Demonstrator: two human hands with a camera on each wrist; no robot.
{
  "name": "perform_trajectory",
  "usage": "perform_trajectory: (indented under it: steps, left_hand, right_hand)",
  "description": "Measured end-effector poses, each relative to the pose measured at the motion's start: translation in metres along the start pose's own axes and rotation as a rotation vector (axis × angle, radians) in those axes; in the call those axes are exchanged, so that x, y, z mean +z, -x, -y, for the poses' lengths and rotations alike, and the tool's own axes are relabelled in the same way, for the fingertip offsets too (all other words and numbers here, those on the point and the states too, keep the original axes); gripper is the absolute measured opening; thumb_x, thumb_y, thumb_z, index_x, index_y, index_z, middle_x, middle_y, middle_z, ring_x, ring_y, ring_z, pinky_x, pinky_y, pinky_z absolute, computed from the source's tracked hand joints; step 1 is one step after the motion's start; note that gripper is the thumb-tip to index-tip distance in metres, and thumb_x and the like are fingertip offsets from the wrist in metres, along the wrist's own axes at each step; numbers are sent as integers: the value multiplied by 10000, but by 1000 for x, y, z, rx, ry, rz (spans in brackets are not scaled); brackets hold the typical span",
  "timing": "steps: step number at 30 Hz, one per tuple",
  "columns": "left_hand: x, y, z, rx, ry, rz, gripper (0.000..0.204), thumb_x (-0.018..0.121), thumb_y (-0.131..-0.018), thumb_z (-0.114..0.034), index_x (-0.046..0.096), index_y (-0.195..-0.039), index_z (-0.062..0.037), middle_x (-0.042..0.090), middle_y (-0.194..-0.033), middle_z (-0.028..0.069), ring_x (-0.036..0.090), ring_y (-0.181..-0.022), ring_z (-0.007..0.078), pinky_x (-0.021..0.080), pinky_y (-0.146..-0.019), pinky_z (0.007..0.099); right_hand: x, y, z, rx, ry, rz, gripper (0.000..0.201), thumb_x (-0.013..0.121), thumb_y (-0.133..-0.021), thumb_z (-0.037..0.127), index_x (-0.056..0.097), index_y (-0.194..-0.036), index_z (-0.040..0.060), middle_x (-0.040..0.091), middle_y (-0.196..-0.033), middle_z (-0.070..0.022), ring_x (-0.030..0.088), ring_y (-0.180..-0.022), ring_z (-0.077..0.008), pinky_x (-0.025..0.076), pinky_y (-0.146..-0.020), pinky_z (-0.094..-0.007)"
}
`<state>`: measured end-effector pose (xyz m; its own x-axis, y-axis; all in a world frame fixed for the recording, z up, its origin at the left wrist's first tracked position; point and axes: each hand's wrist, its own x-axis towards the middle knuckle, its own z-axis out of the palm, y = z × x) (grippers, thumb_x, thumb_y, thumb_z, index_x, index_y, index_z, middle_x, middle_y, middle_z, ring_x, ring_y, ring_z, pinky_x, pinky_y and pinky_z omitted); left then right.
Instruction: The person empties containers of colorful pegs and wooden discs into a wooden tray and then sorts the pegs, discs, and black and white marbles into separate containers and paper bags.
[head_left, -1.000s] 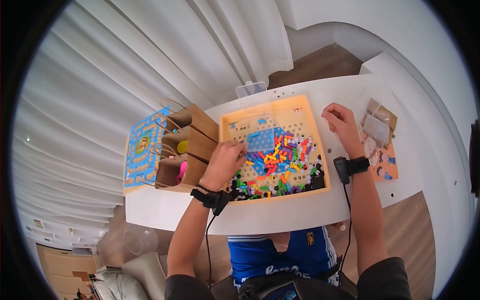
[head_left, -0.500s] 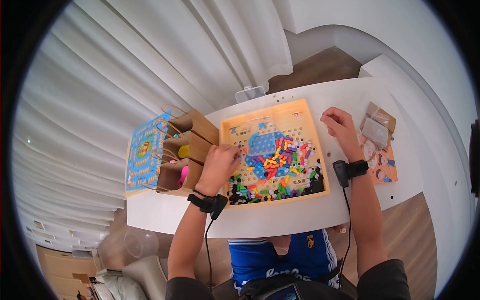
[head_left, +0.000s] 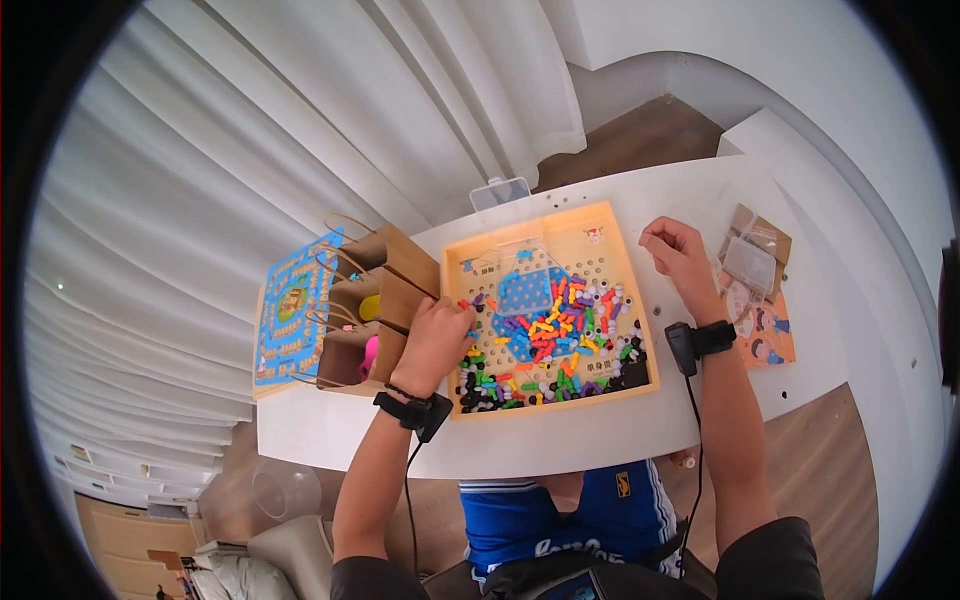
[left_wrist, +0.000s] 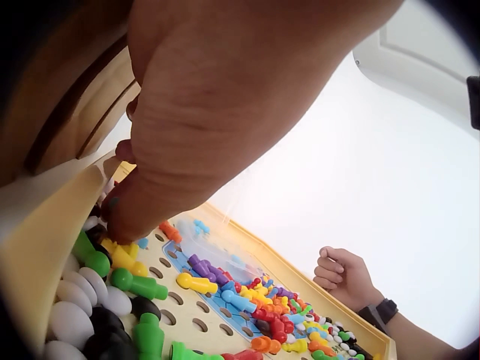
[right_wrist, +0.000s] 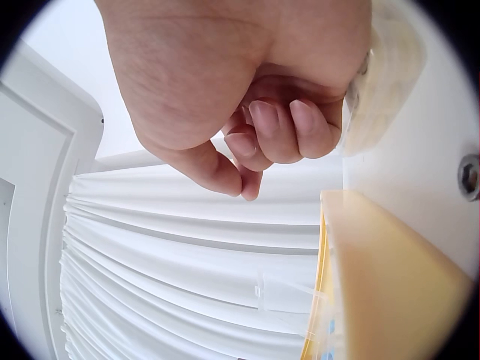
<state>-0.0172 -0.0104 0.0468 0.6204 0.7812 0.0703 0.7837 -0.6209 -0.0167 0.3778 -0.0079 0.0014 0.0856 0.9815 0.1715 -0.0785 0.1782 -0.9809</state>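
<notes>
White curtains (head_left: 150, 210) at far left, paper bags (head_left: 365, 320) next on the white table (head_left: 560, 442); left hand (head_left: 432, 345) dips into the tray (head_left: 560, 404), coloured pegs (head_left: 548, 330) right by its fingertips, grip impossible to tell; right hand (head_left: 682, 256) hovers beyond, fingers curled, visibly empty.

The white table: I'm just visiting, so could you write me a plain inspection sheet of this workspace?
Surface: white table, small dark spots near the tray.
Job's things: shallow tray with a perforated base, scattered colored pegs, black and white round pieces, clear plastic box.
Clutter: three brown paper bags and blue printed board left; illustrated card right.
Hands: left hand at tray's left edge, grip unclear; right hand beyond the right edge, fingers curled, nothing seen in it.
Cables: black cable hanging from each wrist device.
Surroundings: white curtain, wooden floor.
</notes>
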Motion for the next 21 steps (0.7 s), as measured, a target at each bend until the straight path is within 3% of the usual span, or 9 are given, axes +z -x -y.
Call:
perform_trajectory:
  steps: [3, 9, 15, 18, 20, 21]
  left_hand:
    - [1, 0, 1, 20, -18, 28, 122, 789, -803, -114, 718, -894, -75, 707, -857, 81, 641, -956, 268, 440, -896, 408]
    - [-6, -17, -4, -43, 72, -164, 132, 789, -809, -119, 706, -901, -74, 701, -847, 71, 635, -955, 275, 444, -900, 413]
    - [-18, -46, -31, 39, 107, -323, 146, 780, -818, -107, 695, -934, -84, 690, -977, 72, 626, -1019, 272, 454, -884, 418]
    - [-17, -45, -38, 163, 187, -257, 174, 778, -813, -96, 692, -963, -83, 680, -1046, 67, 622, -1042, 265, 457, -910, 415]
    - [-14, -37, -42, 212, 215, -31, 203, 781, -809, -93, 695, -992, -79, 679, -1036, 59, 626, -1063, 264, 461, -943, 415]
    - [-11, -33, -44, 212, 217, -25, 203, 781, -809, -93, 695, -992, -79, 679, -1036, 59, 626, -1063, 264, 461, -943, 415]
  right_hand:
    - [0, 0, -1, -4, 2, -2, 125, 686, -971, 123, 656, -885, 36, 490, -663, 85, 364, -571, -11, 263, -516, -214]
    - [2, 2, 3, -4, 25, -18, 122, 688, -965, 123, 658, -886, 35, 496, -663, 85, 366, -569, -11, 270, -518, -212]
    - [1, 2, 2, 13, 29, -6, 122, 684, -966, 124, 659, -888, 33, 500, -668, 83, 372, -576, -10, 273, -524, -212]
    - [2, 1, 6, 16, 25, -17, 124, 683, -967, 125, 659, -887, 34, 495, -663, 82, 371, -576, -10, 268, -523, -214]
    - [2, 3, 5, 24, 12, -18, 125, 682, -968, 126, 658, -886, 34, 493, -660, 82, 370, -576, -10, 266, -523, -215]
    - [2, 2, 4, 8, 29, -12, 126, 683, -969, 128, 658, -888, 34, 496, -662, 82, 371, -576, -9, 269, -523, -213]
